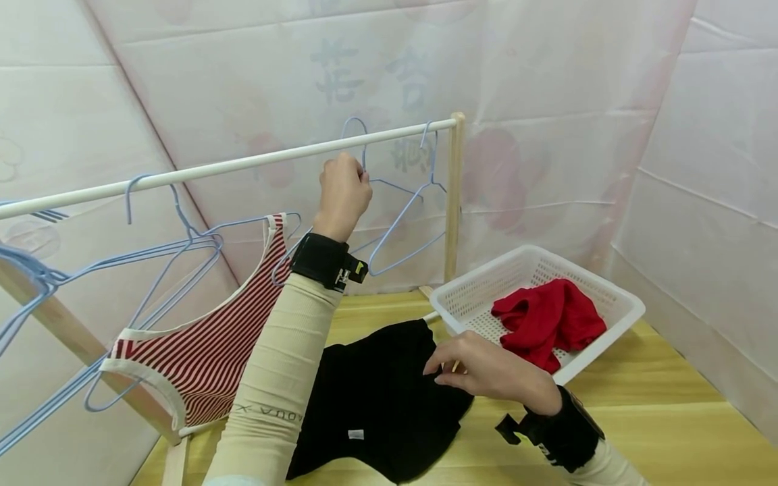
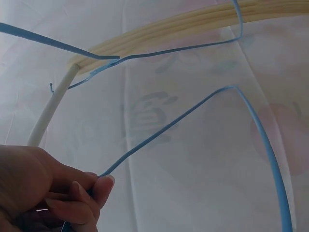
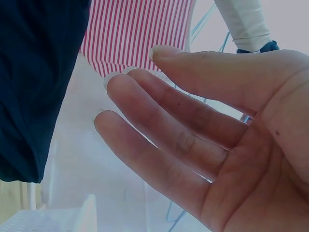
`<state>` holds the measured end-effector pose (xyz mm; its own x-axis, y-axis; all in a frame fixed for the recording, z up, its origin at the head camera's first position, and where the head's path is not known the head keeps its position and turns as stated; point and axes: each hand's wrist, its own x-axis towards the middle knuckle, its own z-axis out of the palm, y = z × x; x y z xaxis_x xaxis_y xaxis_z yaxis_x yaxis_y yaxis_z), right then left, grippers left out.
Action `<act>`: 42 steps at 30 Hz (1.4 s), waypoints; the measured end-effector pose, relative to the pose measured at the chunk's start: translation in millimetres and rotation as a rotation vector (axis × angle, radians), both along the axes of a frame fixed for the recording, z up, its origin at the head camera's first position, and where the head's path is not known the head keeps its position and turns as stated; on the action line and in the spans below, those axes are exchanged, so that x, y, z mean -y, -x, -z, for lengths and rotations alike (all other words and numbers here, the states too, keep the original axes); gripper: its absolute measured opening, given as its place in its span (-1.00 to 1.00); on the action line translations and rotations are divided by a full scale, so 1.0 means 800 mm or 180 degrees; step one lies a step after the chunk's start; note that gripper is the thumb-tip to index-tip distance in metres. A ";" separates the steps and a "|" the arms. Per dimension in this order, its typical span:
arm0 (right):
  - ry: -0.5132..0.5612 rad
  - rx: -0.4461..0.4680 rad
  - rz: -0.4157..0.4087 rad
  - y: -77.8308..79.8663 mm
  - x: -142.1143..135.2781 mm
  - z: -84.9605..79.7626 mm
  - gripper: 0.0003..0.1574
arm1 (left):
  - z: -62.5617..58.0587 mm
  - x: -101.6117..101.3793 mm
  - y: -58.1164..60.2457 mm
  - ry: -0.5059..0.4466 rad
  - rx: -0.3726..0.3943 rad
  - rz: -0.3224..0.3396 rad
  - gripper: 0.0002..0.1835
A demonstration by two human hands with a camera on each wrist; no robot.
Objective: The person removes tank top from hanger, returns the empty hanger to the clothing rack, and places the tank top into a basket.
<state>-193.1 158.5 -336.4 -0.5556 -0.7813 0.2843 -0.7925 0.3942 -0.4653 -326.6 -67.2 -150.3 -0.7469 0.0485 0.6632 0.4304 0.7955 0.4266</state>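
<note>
Pale printed sheeting [image 1: 547, 74] backs a wood-grain table [image 1: 668, 432]. Left hand [image 1: 344, 192] pinches a blue hanger [image 2: 277, 179] near the rail [image 1: 255, 162]; right hand [image 1: 495, 368], loosely extended, gripping nothing, hovers over the black garment [image 1: 377, 385], near centre. Advisable: lower wire clear of the striped top [image 1: 213, 344].

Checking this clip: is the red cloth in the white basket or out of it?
In. The head view shows the red cloth lying bunched inside the white basket, within its walls.
</note>
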 end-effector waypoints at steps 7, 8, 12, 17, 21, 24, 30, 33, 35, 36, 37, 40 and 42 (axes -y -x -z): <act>-0.0009 0.0048 0.0022 -0.001 -0.001 0.000 -0.74 | -0.009 -0.004 0.003 0.0069 -0.0199 -0.0056 -0.55; -0.0005 0.0041 0.0018 -0.002 -0.001 0.000 -0.74 | -0.010 -0.005 0.003 0.0062 -0.0208 -0.0062 -0.58; 0.0010 -0.0022 -0.0010 -0.001 -0.001 -0.001 -0.74 | -0.011 -0.006 0.003 0.0043 -0.0183 -0.0097 -0.67; -0.0030 0.0037 0.0031 -0.002 -0.002 -0.002 -0.75 | -0.012 -0.010 -0.001 0.0079 -0.0175 -0.0093 -0.71; 0.0000 -0.0029 0.0061 -0.001 -0.007 -0.006 -0.77 | -0.013 -0.015 -0.005 0.0174 -0.0244 -0.0118 -0.75; 0.0051 -0.0059 0.0158 0.002 -0.017 -0.011 -0.77 | -0.011 -0.018 -0.008 0.0265 -0.0290 -0.0136 -0.74; 0.0134 -0.0086 0.0693 0.004 -0.055 -0.020 -0.74 | 0.002 -0.021 -0.012 0.0246 -0.0381 -0.0102 -0.50; 0.0171 -0.0275 0.0984 0.002 -0.078 -0.023 -0.76 | 0.008 -0.022 -0.013 0.0223 -0.0352 -0.0095 -0.50; 0.0185 -0.0380 0.1182 0.001 -0.095 -0.023 -0.76 | 0.012 -0.023 -0.014 0.0198 -0.0312 -0.0071 -0.54; 0.0189 -0.0413 0.1302 0.001 -0.104 -0.023 -0.75 | 0.013 -0.023 -0.015 0.0190 -0.0299 -0.0060 -0.56; 0.0172 -0.0476 0.1441 0.001 -0.113 -0.022 -0.74 | 0.015 -0.024 -0.015 0.0181 -0.0294 -0.0051 -0.59; 0.0083 -0.0536 0.1862 0.002 -0.140 -0.019 -0.69 | 0.018 -0.023 -0.015 0.0128 -0.0269 -0.0032 -0.67; 0.0027 -0.0546 0.2109 0.004 -0.158 -0.016 -0.65 | 0.020 -0.021 -0.016 0.0112 -0.0258 -0.0034 -0.71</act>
<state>-196.4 284.7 -323.6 -0.8623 -0.2892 0.4157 -0.4480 0.8184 -0.3599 -313.6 -50.0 -166.3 -0.6915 0.0651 0.7195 0.4537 0.8141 0.3625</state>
